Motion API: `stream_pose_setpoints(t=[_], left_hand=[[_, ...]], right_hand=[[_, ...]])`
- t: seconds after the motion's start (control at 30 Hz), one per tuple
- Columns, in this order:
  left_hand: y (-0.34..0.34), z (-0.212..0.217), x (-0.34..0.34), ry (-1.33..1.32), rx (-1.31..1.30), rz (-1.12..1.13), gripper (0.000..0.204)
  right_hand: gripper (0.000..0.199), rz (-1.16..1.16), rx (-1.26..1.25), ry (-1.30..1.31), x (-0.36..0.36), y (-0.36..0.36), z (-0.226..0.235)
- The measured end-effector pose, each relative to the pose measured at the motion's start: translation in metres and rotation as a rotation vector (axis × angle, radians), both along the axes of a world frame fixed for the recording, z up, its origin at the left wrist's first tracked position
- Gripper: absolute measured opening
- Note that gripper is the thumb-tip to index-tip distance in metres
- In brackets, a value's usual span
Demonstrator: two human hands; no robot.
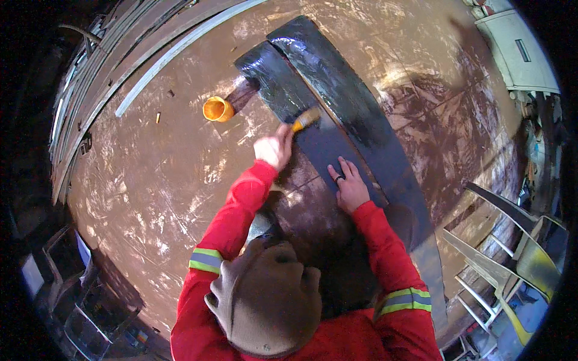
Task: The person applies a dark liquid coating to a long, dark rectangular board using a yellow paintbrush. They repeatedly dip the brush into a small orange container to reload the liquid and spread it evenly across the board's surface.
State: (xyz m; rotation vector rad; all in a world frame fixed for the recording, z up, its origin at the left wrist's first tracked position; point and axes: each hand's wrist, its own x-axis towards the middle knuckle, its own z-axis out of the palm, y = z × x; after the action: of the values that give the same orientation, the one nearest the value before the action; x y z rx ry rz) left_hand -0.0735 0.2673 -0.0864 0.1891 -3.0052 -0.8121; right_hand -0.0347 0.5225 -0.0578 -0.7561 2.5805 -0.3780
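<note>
My left hand (274,148) grips a paintbrush (306,119) by its yellow handle. The bristles touch the narrower of two long dark strips (328,137), which lie side by side with a thin gap between them. My right hand (351,185) rests on the same strip, closer to me, fingers spread and a dark ring on one. Glossy and wet-looking at its far end, the narrower strip turns matt grey from around the brush toward me. The wider strip (343,81) is also shiny black at its far part and duller near me. An orange cup (218,109) stands left of the strips.
Long metal bars (120,66) lie along the left, with a pale flat bar (186,48) beside them. A small cylinder (158,118) is on the brown, stained floor (150,192). Chair-like frames (506,259) stand at the right, below a white panel (518,54).
</note>
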Motion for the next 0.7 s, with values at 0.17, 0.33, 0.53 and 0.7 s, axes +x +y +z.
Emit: stream_pose_setpoints(t=[0.17,0.33,0.53,0.7], left_hand=[[0.008,0.006,0.031,-0.083,-0.033,0.012,0.017],[0.014,-0.003,0.01,0.082,-0.11,0.032,0.014],[0.018,0.005,0.025,-0.012,-0.105,-0.03,0.02],[0.018,0.001,-0.005,0.005,-0.025,0.068,0.015]], right_hand=[[0.071,-0.038,0.016,-0.055,-0.003,0.003,0.001],[0.07,-0.091,-0.059,-0.1,-0.001,-0.002,0.006],[0.07,-0.068,-0.014,-0.058,0.0,-0.001,0.002],[0.071,-0.047,-0.051,0.003,0.018,0.004,-0.016]])
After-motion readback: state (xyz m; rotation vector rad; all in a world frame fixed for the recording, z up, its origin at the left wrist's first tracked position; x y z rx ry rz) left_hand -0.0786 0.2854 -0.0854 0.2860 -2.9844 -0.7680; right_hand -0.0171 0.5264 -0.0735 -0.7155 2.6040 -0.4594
